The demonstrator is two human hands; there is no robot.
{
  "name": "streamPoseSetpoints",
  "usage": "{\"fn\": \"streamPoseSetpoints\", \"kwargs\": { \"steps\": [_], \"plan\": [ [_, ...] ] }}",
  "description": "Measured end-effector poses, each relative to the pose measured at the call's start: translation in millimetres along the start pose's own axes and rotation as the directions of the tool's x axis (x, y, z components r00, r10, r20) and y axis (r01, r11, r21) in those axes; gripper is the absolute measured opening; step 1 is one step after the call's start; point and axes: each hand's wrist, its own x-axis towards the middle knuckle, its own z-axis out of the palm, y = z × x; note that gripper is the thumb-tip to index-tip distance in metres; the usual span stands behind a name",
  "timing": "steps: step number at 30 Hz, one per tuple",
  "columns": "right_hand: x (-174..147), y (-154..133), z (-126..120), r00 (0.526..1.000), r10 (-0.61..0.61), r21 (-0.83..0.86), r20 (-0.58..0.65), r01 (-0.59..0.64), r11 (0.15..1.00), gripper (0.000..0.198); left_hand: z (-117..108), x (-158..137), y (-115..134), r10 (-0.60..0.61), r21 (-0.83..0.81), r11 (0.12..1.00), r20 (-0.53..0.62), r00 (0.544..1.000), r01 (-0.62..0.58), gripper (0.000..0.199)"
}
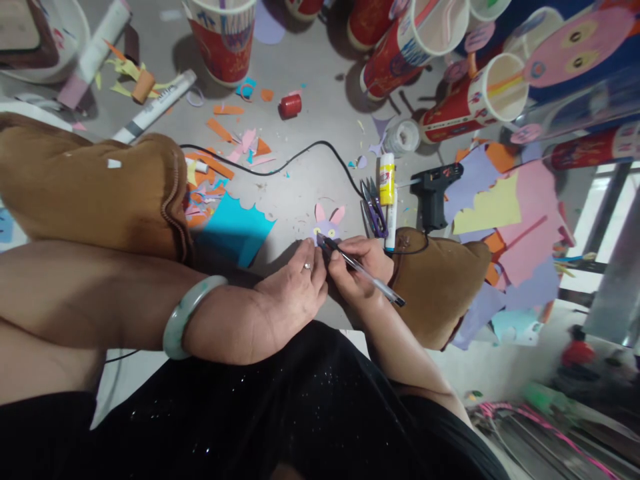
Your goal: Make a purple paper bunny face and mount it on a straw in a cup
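A small purple paper rabbit head (327, 229) with pink ears and yellow eyes lies on the grey table. My left hand (295, 287), wearing a ring, has its fingers together on the near edge of the rabbit head and holds it against the table; their tips are partly hidden. In my right hand (363, 267) is a black-and-clear gel pen (370, 275), gripped near its point. The pen tip touches or hovers just over the face, near the eyes; I cannot tell which. A jade bangle (187, 317) circles my left wrist.
Beside my right hand lie purple-handled scissors (374, 210), a yellow glue stick (387, 179) and a black glue gun (434, 193) with its cord crossing the table. Brown cushions (90, 193) flank me. Blue paper (237, 230), colored scraps and several red paper cups (225, 47) lie around.
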Motion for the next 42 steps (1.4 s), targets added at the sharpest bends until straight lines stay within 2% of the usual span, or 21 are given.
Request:
{"fn": "streamPoseSetpoints", "kwargs": {
  "steps": [6, 13, 17, 21, 24, 32, 42],
  "plan": [
    [0.4, -0.5, 0.0, 1.0, 0.006, -0.01, 0.009, -0.005, 1.0, 0.01, 10.0, -2.5, 5.0, -0.026, 0.016, 0.999, -0.08, 0.996, 0.028, 0.043],
    [-0.9, 2.1, 1.2, 1.0, -0.01, 0.055, -0.004, 0.011, 0.998, 0.013, 5.8, -0.9, 3.3, -0.039, -0.031, 0.999, -0.04, 0.998, 0.037, 0.043],
    [-1.5, 3.6, 2.4, 0.999, -0.033, 0.096, -0.028, 0.036, 0.995, 0.017, 9.5, -1.4, 4.5, -0.038, -0.004, 0.999, -0.079, 0.996, 0.038, 0.042],
    [-1.9, 4.2, 3.1, 0.999, -0.025, 0.059, -0.032, 0.027, 0.998, 0.016, 14.2, -2.2, 6.5, -0.031, -0.009, 1.0, -0.118, 0.993, 0.03, 0.041],
    [-2.1, 3.6, 2.5, 1.0, -0.015, 0.033, -0.021, 0.016, 0.999, 0.013, 12.4, -2.2, 6.7, -0.033, -0.016, 0.999, -0.104, 0.994, 0.032, 0.042],
    [-2.1, 0.2, 1.0, 1.0, 0.02, 0.006, 0.0, -0.02, 1.0, 0.011, 0.1, 0.2, 2.2, -0.021, -0.037, 0.999, 0.021, 1.0, 0.022, 0.044],
    [0.8, 0.7, -0.2, 1.0, -0.013, -0.026, -0.006, 0.013, 1.0, 0.009, 3.6, 0.0, 2.4, -0.014, -0.056, 0.998, -0.018, 1.0, 0.013, 0.044]
  ]
}}
